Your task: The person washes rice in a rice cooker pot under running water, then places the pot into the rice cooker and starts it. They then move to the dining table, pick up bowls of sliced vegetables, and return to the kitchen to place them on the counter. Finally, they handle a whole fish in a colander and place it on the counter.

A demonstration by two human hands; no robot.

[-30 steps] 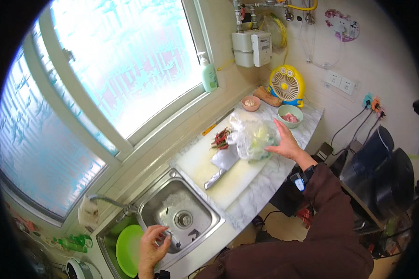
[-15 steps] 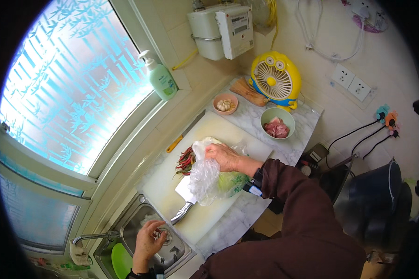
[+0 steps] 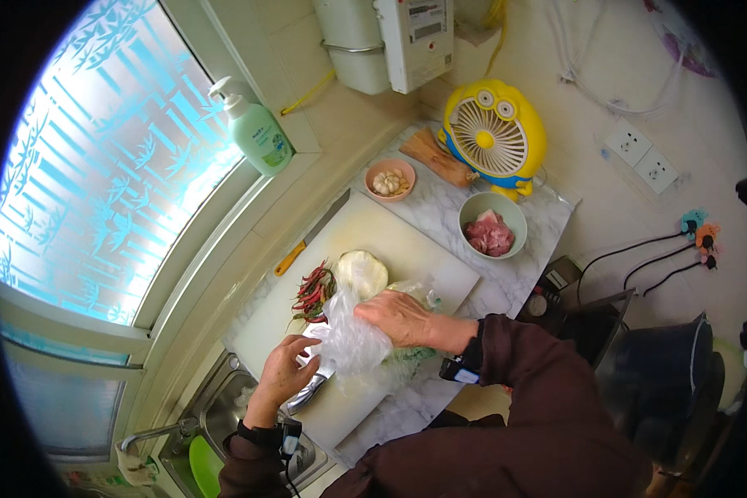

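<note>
Gripping a crumpled clear plastic bag [image 3: 353, 340], the right hand [image 3: 398, 319] and left hand [image 3: 286, 369] both close on it over the white cutting board [image 3: 407, 249]. A cleaver [image 3: 307, 390] beneath lies diagonally, handle toward the sink [image 3: 224, 407].

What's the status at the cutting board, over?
Both hands on plastic bag: right hand pressing on top, left hand gripping its edge. Bag lies on cutting board. Cleaver under left hand, chillies and cabbage close behind.

A home kitchen (sink [image 3: 224, 407], cutting board [image 3: 407, 249], raw meat bowl [image 3: 492, 224]).
</note>
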